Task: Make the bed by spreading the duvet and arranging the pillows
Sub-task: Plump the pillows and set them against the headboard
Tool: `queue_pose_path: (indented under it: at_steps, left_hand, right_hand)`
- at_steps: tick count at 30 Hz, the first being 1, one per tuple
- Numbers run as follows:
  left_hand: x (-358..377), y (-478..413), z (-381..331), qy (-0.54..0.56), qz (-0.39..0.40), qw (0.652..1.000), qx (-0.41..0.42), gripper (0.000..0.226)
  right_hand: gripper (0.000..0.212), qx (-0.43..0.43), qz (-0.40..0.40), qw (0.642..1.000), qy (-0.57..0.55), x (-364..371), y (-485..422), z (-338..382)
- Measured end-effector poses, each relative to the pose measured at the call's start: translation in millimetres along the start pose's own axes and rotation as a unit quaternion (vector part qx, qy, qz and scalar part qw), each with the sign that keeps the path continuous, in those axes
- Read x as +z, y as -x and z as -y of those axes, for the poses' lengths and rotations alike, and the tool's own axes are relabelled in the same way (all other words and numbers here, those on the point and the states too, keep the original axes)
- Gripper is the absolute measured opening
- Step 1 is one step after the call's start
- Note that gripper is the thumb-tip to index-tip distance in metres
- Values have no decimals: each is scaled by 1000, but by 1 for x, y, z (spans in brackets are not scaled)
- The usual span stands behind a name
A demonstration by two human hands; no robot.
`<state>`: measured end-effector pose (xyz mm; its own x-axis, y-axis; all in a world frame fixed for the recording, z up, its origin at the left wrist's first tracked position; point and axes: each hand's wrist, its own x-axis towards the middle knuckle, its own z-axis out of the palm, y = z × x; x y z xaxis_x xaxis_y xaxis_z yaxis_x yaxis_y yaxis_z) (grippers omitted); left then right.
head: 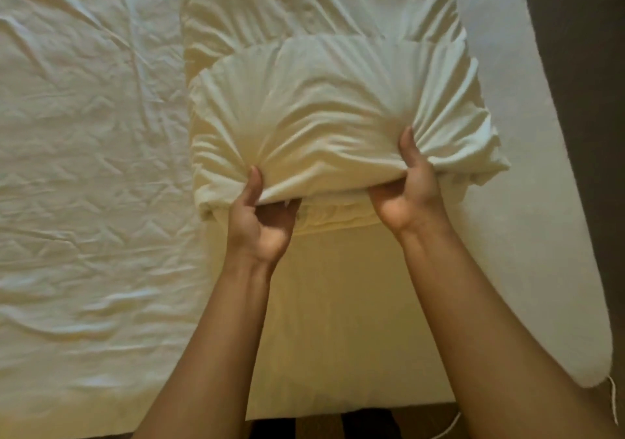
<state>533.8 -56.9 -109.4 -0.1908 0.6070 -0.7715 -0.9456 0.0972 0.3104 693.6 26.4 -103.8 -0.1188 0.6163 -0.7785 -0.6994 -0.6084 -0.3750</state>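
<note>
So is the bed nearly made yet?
Not quite. The far pillow already lies down at the end of the bed. The left hand and right hand grip the near pillow by its front edge, in front of the other. Left to do: the duvet beside it is full of creases and wants smoothing.

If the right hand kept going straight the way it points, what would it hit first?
The right hand grips the near edge of the front pillow, so it would push into that pillow's bulk first. A second pillow lies just beyond it and would likely come next, though depth is unclear.
</note>
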Motion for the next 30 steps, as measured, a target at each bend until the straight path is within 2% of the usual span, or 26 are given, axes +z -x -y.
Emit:
queue_pose_path:
  at_steps: [1, 3, 6, 8, 10, 11, 13, 16, 18, 20, 22, 23, 24, 26, 28, 30]
  left_hand:
    - [-9, 2, 3, -23, -3, 1000, -8, 46]
    - [-23, 7, 4, -111, -43, 993, -8, 47]
    - [-24, 16, -4, -226, -154, 962, 12, 27]
    - [-23, 17, -13, -231, -231, 945, 29, 34]
    - [-15, 14, -23, -189, -264, 946, 14, 54]
    - [-7, 10, -26, -172, -266, 949, 1, 61]
    - [8, 0, -30, -127, -254, 959, -3, 53]
    - [11, -12, -27, -30, -217, 975, 37, 38]
    - [-1, -13, -22, 12, -165, 984, 66, 36]
    - [-15, -10, -17, 36, -103, 990, 87, 37]
    - [-27, -8, -13, 23, -74, 993, 85, 33]
    - [-30, -7, -13, -9, -88, 992, 87, 28]
    - [-31, -6, -15, -55, -124, 987, 88, 25]
    - [-31, -4, -23, -130, -212, 965, 87, 27]
    - [-29, -2, -32, -147, -273, 947, 89, 41]
    - [-21, -3, -40, -140, -284, 945, 87, 43]
  right_hand:
    - [49, 16, 2, 1000, 15, -13, 3, -5]
    - [46, 26, -44, 994, 93, -33, 10, -14]
    - [38, -14, -152, 966, 210, -39, 17, -11]
    - [45, -28, -190, 950, 246, -34, 19, -4]
    - [59, -10, -195, 958, 211, -22, 15, 4]
    - [69, 0, -191, 966, 177, -14, 11, 7]
    - [74, 5, -179, 976, 121, -2, 2, 11]
    - [51, -33, -129, 990, 49, -2, -13, 17]
    - [43, -51, -54, 997, -28, -11, -18, 20]
    - [39, -28, 11, 998, -55, -23, -16, 20]
    - [45, 18, 22, 1000, 4, -38, -13, 17]
    - [49, 35, -3, 996, 77, -44, -10, 19]
    - [49, 46, -43, 984, 165, -49, -5, 23]
    - [51, 48, -129, 936, 325, -55, 6, 35]
    - [60, -8, -197, 909, 368, -56, 12, 44]
    - [68, -52, -184, 925, 329, -48, 11, 49]
